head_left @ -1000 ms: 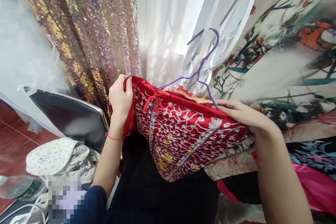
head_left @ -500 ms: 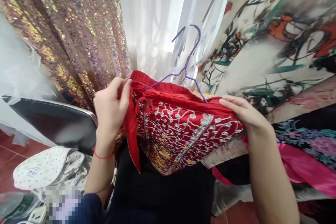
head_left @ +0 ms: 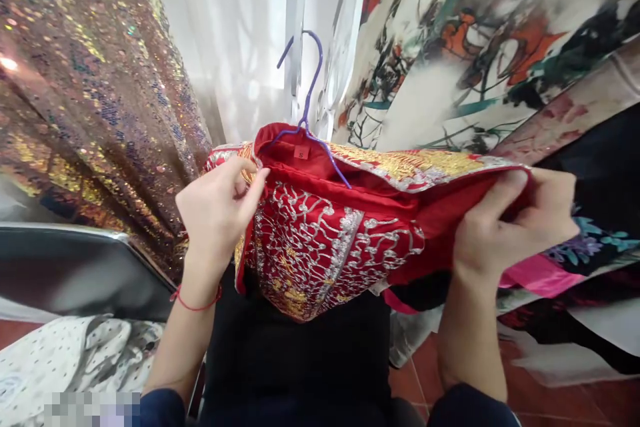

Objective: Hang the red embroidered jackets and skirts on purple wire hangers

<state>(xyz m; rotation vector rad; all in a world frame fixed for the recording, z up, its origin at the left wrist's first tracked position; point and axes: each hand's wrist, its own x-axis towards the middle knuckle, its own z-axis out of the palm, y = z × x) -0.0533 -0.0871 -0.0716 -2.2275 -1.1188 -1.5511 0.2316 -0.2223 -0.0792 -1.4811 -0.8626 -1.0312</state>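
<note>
A red garment (head_left: 305, 240) with silver and gold embroidery lies across my lap. Its red lining and a small size label (head_left: 301, 153) marked S show at the waistband. A purple wire hanger (head_left: 309, 97) sits inside the opening, its hook sticking up. On the left, my left hand (head_left: 217, 203) pinches the garment's upper edge between thumb and fingers. My right hand (head_left: 515, 213) grips the far edge of the cloth and holds it out to the right, with the red inner side facing me.
Sequined fabric (head_left: 100, 93) hangs at the left, white sheer cloth (head_left: 235, 47) behind the hanger. Printed floral cloth (head_left: 450, 47) hangs at the right. A black chair back (head_left: 75, 267) and white dotted cloth (head_left: 65, 353) are at lower left. Red floor tiles (head_left: 410, 380) show below.
My right hand has moved right and now holds a spread flap, showing the red lining and gold embroidery. The label has come into sight. The view has shifted right.
</note>
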